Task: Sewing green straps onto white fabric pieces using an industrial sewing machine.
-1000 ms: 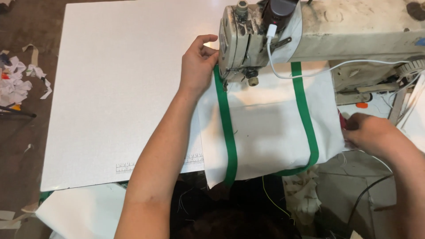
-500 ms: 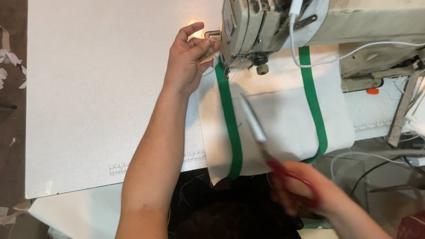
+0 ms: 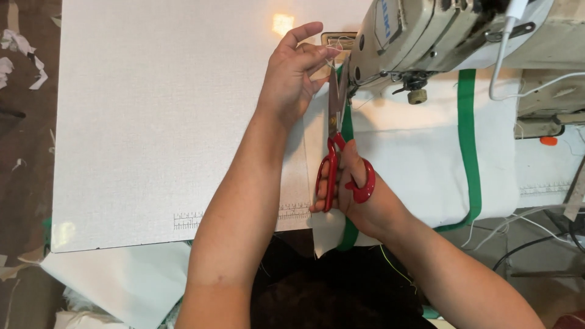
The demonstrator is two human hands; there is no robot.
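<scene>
Here scissors [image 3: 336,131] cross fabric [image 3: 420,164] beside sewing machine [image 3: 414,36].

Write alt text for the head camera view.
A right hand holds red-handled scissors, blades pointing at thread pinched by the left hand beside a sewing machine. White fabric with green straps lies on the white table.
</scene>
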